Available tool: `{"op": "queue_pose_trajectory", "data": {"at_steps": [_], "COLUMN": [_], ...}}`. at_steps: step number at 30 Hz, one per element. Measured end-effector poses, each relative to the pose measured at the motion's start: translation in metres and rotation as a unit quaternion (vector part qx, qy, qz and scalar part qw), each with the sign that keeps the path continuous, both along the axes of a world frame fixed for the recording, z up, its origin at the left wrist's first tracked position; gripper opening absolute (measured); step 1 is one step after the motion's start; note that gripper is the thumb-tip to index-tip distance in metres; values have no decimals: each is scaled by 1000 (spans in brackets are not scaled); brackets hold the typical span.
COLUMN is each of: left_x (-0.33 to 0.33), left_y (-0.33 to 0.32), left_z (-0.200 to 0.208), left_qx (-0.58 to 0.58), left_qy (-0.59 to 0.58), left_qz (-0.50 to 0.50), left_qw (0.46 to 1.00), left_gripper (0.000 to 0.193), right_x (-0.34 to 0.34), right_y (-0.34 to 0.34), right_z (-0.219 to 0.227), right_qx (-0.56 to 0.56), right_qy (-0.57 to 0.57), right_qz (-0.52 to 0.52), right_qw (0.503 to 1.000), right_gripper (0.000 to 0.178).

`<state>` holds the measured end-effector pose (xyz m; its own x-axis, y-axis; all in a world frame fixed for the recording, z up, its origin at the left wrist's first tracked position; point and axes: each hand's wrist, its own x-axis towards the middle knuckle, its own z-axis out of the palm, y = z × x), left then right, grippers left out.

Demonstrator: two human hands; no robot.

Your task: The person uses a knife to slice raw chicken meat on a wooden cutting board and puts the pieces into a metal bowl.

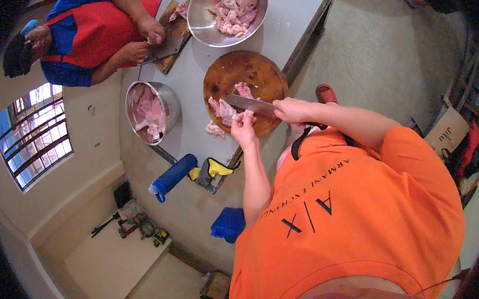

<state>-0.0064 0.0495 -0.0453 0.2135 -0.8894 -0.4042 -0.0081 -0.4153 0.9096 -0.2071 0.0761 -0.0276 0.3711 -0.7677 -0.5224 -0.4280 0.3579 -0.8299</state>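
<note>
A round wooden chopping board [256, 69] lies on the grey table [297, 9] with pieces of raw pink meat [224, 110] on its near left part. My right hand [292, 111] grips the handle of a cleaver [250, 104], whose blade lies across the board above the meat. My left hand [243, 126] presses its fingers on a piece of meat at the board's near edge, just beside the blade. Another small piece of meat [215, 130] lies on the table next to the board.
A steel bowl [166, 96] of raw meat stands left of the board and a wider steel bowl [204, 28] of cut meat stands behind it. A person in a red apron [101, 34] cuts on a rectangular board [175, 33] at the far left. A blue bottle [172, 176] and a yellow-and-black pouch [213, 170] sit at the table's near corner.
</note>
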Motion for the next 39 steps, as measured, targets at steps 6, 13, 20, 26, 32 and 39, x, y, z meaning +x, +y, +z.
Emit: {"op": "queue_pose_trajectory", "data": {"at_steps": [6, 13, 20, 26, 32, 39], "left_x": [0, 0, 1, 16, 20, 16], "left_y": [0, 1, 3, 12, 15, 18], "left_z": [-2, 0, -3, -8, -14, -8], "left_qx": [3, -6, -4, 1, -30, -31], "left_qy": [15, -19, 36, -28, -62, 9], "left_qz": [4, -23, 15, -13, -31, 5], "left_qw": [1000, 1000, 999, 1000, 997, 999], "left_gripper": [19, 15, 14, 14, 15, 16], "right_x": [-21, 12, -17, -6, 7, -23], "right_y": [29, -5, 29, 25, 5, 36], "right_z": [12, 10, -15, -19, 20, 12], "right_qx": [2, 2, -38, -93, 5, -36], "right_qy": [36, 24, -7, 34, 47, 46], "right_qz": [22, -3, 19, 28, 33, 51], "right_qw": [999, 1000, 999, 995, 998, 997], "right_gripper": [30, 28, 27, 29, 30, 29]}}
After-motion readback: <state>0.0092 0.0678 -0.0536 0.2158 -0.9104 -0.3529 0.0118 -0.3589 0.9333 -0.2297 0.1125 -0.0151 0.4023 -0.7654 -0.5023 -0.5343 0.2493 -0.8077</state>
